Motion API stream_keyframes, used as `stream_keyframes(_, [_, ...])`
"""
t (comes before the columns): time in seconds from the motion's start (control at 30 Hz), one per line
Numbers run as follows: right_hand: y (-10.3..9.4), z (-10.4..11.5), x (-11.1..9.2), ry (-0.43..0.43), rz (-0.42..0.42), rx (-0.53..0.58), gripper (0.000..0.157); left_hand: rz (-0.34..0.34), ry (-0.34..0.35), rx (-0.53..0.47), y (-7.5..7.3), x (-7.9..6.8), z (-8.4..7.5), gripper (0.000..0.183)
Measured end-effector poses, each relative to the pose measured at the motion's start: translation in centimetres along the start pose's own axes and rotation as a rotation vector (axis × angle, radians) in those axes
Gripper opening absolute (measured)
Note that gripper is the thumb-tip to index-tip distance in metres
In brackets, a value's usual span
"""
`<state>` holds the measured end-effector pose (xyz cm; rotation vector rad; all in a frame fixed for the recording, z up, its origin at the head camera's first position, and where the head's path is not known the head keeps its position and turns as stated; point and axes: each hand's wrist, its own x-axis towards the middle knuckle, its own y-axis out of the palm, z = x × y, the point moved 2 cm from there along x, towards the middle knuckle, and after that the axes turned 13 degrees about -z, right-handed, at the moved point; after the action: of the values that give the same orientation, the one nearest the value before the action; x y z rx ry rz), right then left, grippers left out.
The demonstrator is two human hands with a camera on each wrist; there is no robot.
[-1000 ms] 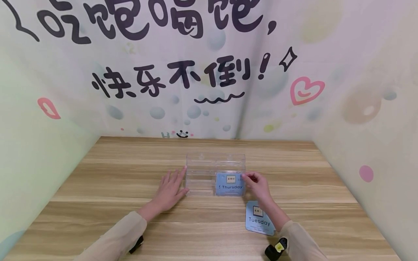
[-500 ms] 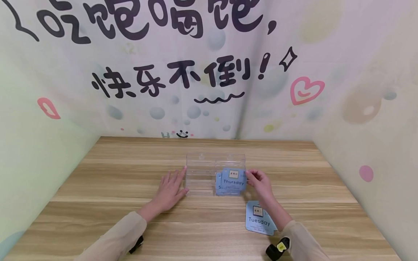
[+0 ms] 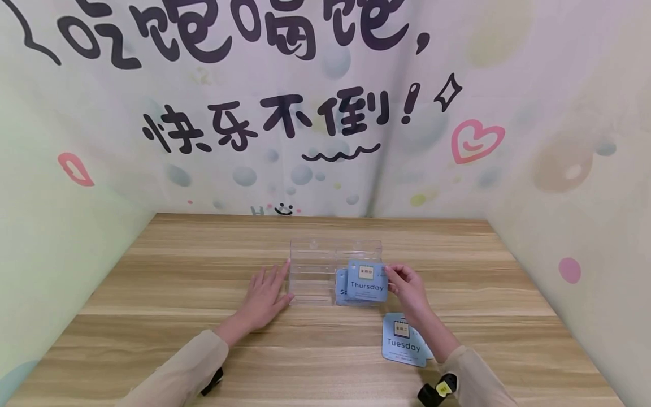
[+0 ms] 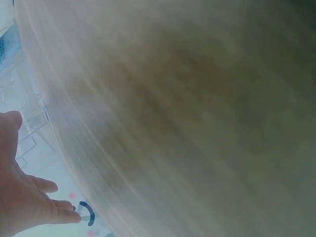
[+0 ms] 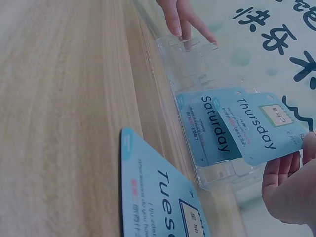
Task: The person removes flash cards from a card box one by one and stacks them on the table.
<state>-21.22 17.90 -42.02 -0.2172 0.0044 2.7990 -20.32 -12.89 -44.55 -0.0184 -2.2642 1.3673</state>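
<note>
Light is even; the left wrist view blurs the tabletop.

Wood-grained table, banded pale and brown. Behind the table I see a whitish printed backdrop; high above the table, black Chinese lettering. Just over its far edge, a small smiley; over its far right corner, a pink heart; out past its right edge, a pink spot.

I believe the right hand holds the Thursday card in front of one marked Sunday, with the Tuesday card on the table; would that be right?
Not quite: the rear card, behind the Thursday card, reads Saturday, not Sunday, as the right wrist view shows. The right hand and Tuesday card stand as stated.
</note>
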Motion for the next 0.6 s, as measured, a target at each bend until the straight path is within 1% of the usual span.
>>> stream_keyframes(0.3, [-0.7,-0.1,-0.2,0.030,0.025,-0.008,0.033,-0.002,0.004,-0.011,-0.1,0.0,0.0,0.071])
stream_keyframes(0.47, [-0.8,0.0,-0.5,0.042,0.024,0.009,0.030,-0.002,0.003,-0.018,-0.1,0.0,0.0,0.071])
stream_keyframes(0.6, [-1.1,0.1,-0.7,0.054,0.023,-0.002,0.030,0.000,0.002,-0.017,-0.1,0.0,0.0,0.071])
